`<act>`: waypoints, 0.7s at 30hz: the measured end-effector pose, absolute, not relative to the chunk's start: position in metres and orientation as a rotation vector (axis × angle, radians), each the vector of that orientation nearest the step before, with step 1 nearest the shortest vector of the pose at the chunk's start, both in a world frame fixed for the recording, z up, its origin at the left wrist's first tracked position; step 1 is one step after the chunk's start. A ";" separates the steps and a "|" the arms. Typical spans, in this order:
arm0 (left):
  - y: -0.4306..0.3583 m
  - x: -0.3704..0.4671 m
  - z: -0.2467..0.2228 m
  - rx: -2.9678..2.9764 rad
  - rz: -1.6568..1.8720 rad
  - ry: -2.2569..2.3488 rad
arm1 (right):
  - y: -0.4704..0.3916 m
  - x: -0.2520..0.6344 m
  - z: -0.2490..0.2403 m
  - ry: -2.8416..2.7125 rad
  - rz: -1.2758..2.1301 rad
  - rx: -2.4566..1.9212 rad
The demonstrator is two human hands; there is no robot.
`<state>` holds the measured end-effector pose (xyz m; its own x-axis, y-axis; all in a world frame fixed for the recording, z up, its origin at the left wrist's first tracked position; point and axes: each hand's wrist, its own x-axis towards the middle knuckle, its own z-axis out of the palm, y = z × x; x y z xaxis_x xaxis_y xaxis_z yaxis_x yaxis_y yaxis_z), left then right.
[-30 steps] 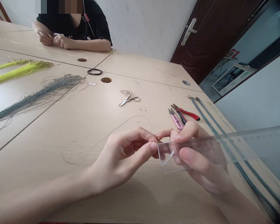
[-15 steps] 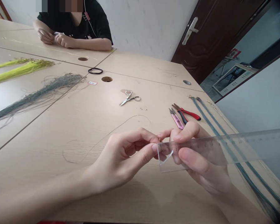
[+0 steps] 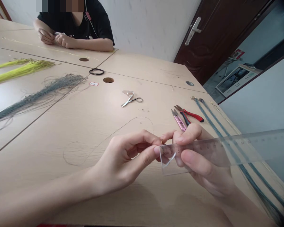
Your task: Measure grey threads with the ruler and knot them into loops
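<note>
A clear plastic ruler (image 3: 227, 148) is pinched near its zero end by my right hand (image 3: 201, 160), and its far end reaches past the right edge of view. My left hand (image 3: 127, 160) has thumb and forefinger pressed together at the ruler's zero corner, around a tiny gold-coloured piece (image 3: 162, 142) that is mostly hidden. A thin dark thread (image 3: 104, 140) curves over the table beyond my left hand. Just past my right fingers lie pink thread snips (image 3: 179, 121) and red-and-black pliers (image 3: 190, 116).
Silver scissors (image 3: 130, 100) lie mid-table. Grey-blue thread bundles (image 3: 38, 94) and yellow ones (image 3: 26, 70) are at left; teal strands (image 3: 215, 126) run along the right. A black band (image 3: 97, 72) is near a table hole (image 3: 108, 80). Across sits a person (image 3: 85, 28) in black.
</note>
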<state>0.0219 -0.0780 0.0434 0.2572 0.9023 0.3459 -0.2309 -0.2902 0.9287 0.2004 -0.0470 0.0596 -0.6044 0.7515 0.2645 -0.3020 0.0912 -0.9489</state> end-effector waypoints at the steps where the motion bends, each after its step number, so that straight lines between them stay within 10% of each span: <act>1: -0.078 0.022 0.043 1.427 1.289 0.663 | -0.047 0.201 0.059 -1.546 1.648 -0.454; 21: -0.078 0.019 0.042 1.514 1.253 0.703 | -0.048 0.200 0.059 -1.511 1.670 -0.474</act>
